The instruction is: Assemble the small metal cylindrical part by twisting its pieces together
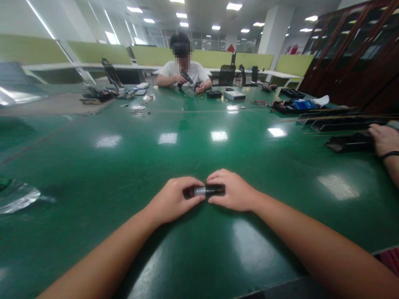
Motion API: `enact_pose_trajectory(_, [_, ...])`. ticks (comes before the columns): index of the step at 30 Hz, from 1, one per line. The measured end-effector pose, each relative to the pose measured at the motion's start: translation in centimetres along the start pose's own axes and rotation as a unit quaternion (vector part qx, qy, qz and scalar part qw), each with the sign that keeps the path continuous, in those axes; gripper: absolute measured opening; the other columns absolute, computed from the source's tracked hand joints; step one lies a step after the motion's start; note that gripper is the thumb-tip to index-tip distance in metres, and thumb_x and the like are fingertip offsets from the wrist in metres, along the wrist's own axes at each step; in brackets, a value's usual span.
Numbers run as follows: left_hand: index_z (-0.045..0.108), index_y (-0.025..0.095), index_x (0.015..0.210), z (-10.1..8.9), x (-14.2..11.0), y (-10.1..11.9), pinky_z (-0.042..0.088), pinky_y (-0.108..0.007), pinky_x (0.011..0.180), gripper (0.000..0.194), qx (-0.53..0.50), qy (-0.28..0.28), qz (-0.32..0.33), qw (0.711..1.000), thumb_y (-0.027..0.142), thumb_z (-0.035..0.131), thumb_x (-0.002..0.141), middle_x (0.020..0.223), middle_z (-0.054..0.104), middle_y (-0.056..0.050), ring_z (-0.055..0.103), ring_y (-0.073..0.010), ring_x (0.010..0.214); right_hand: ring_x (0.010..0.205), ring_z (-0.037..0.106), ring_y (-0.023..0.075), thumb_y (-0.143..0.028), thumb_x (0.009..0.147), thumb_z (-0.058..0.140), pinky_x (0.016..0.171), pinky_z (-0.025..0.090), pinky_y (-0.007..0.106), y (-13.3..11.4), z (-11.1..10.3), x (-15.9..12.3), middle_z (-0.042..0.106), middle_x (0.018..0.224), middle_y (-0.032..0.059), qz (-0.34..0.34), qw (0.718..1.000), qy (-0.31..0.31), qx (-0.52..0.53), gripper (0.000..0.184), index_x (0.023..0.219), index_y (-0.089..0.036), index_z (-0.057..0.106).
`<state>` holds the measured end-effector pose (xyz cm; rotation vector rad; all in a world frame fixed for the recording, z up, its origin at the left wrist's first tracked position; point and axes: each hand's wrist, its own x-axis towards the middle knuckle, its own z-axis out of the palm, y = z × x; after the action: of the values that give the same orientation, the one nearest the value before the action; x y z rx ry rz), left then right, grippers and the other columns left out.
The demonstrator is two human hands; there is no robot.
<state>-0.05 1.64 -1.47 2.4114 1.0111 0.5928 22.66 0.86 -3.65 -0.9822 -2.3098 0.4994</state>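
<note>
A small dark cylindrical part (208, 190) with a silvery band lies between my two hands, low on the green table (199, 137). My left hand (174, 200) is curled around its left end, fingers closed on it. My right hand (233, 192) grips its right end, fingers wrapped over the top. Both hands rest on the table close to its near edge. Most of the part is hidden by my fingers.
Across the table a person in a white shirt (183, 72) holds a dark tool. At the right edge a co-worker's hand (385, 139) rests on black trays (349, 124). Small tools and boxes (233, 95) lie at the far side. A clear plastic bag (17, 197) lies left.
</note>
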Motion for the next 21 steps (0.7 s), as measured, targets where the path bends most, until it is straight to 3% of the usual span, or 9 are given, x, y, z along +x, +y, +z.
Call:
enact_pose_trajectory(11, [0.073, 0.021, 0.102, -0.49, -0.21, 0.34, 0.049, -0.024, 0.071, 0.022, -0.004, -0.009, -0.011, 1.000, 0.035, 0.059, 0.092, 0.090, 0.073, -0.002, 0.065, -0.0154, 0.076, 0.102, 0.062, 0.0209, -0.021, 0.074, 0.076, 0.093, 0.048, 0.037, -0.06, -0.36, -0.29, 0.069, 0.108, 0.0072, 0.013, 0.999, 0.004, 0.030, 0.027, 0.100, -0.018, 0.068])
enact_pose_trajectory(17, [0.071, 0.021, 0.104, -0.03, -0.28, -0.11, 0.050, -0.025, 0.070, 0.029, 0.005, -0.003, -0.019, 1.000, 0.030, 0.075, 0.077, 0.091, 0.072, -0.002, 0.065, -0.0166, 0.077, 0.100, 0.061, 0.0205, -0.019, 0.074, 0.076, 0.091, 0.048, 0.036, -0.04, -0.35, -0.30, 0.069, 0.106, 0.0064, 0.016, 0.999, 0.009, 0.034, 0.025, 0.098, -0.019, 0.068])
enact_pose_trajectory(21, [0.071, 0.020, 0.101, 0.14, -0.26, -0.46, 0.050, -0.025, 0.069, 0.023, 0.002, -0.003, -0.018, 1.000, 0.026, 0.072, 0.078, 0.089, 0.071, -0.002, 0.064, -0.0164, 0.076, 0.098, 0.062, 0.0202, -0.017, 0.075, 0.075, 0.090, 0.048, 0.036, -0.03, -0.15, -0.20, 0.070, 0.105, 0.0061, 0.017, 0.999, 0.013, 0.033, 0.023, 0.097, -0.019, 0.068])
